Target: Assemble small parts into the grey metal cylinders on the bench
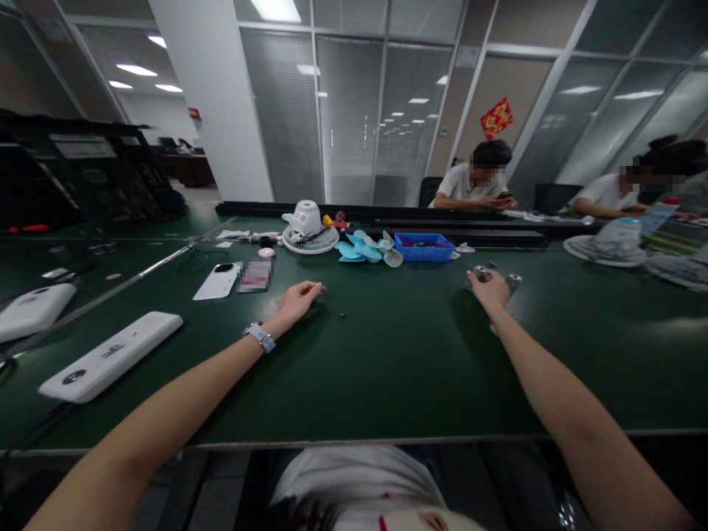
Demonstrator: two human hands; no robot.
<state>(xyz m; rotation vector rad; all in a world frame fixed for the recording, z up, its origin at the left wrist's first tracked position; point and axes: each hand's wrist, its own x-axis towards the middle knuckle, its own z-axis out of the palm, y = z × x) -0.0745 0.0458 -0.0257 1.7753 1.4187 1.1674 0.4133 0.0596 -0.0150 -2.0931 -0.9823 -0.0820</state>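
My left hand [302, 297] is raised over the left middle of the green table, with thumb and fingers pinched together. Whatever lies at its fingertips is too small to name. To its right, a tiny dark piece [342, 316] rests on the tabletop. Farther right, my right hand [491, 293] has its fingers wrapped round a silvery cylindrical metal part [482, 273], which looks like a small motor and is partly hidden by the hand. A second silvery metal piece [515, 280] shows just beyond the right side of that hand; whether it is held, I cannot tell.
Along the back stand a white fan body [307, 220], pale blue fan blades [359, 247] and a blue bin [424, 248] of small items. A white phone [217, 282] and a long white device [113, 357] lie left. More fan parts [608, 243] are right; two people sit opposite.
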